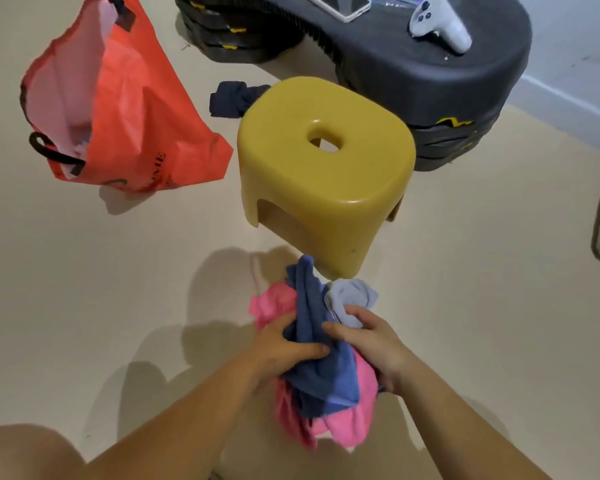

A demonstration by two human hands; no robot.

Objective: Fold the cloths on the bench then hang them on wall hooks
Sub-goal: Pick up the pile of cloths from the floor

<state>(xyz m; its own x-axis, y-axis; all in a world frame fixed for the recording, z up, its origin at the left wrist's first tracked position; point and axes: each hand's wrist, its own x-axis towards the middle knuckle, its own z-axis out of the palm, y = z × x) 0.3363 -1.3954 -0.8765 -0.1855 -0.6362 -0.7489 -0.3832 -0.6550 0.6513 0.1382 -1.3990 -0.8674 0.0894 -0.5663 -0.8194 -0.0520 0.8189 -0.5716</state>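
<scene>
In the head view, a bundle of three cloths is held in the air above the floor point(84, 271), just short of the stool point(284, 174) and not on it. The blue cloth point(326, 379) is gripped by the left hand point(284, 344), whose fingers are curled tightly round its middle. The pale cloth point(350, 296) is clutched by the right hand point(371, 344), its fingers bent over the fabric and its thumb pressed onto the blue cloth. A pink cloth point(357, 420) is caught between the two hands and hangs loose below them. None of the three has been folded.

A dark cloth point(229, 98) is seen crumpled on the floor behind the stool, beside an orange bag point(136, 109). A phone point(343, 5) and a controller point(440, 22) lie on a black platform point(430, 81) further back. No wall hooks are in view.

Several slips can be expected from here. The pink cloth is held only by pressure from the others, so it may be dropped once either grip is loosened. If one cloth is pulled free while the bundle is twisted, the rest may be dragged along and scattered. The dark cloth may be overlooked, as it is partly hidden by the stool. Folding in mid-air would likely give uneven folds, so a flat surface should be reached first.
</scene>
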